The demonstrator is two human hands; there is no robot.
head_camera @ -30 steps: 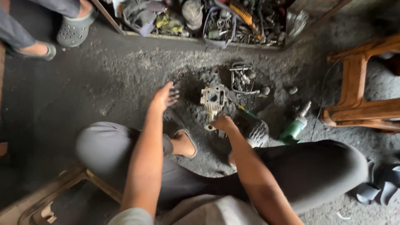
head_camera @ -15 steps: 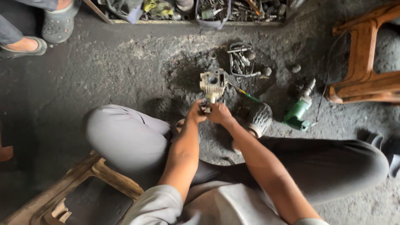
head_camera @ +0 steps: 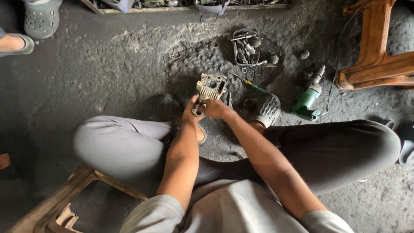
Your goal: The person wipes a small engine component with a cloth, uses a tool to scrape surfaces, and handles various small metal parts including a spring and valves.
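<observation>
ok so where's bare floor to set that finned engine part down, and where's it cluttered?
Bare floor lies left of the finned engine part, between the grey clog and the person's left knee. Both the left hand and right hand grip the part. Crowded right of it: small parts tray, screwdriver, green drill, wooden stool.

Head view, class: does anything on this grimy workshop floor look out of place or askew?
Yes. The green electric drill lies tipped on its side on the dark floor, and small metal rings lie scattered loose beyond the finned grey engine part that both hands hold.
</observation>
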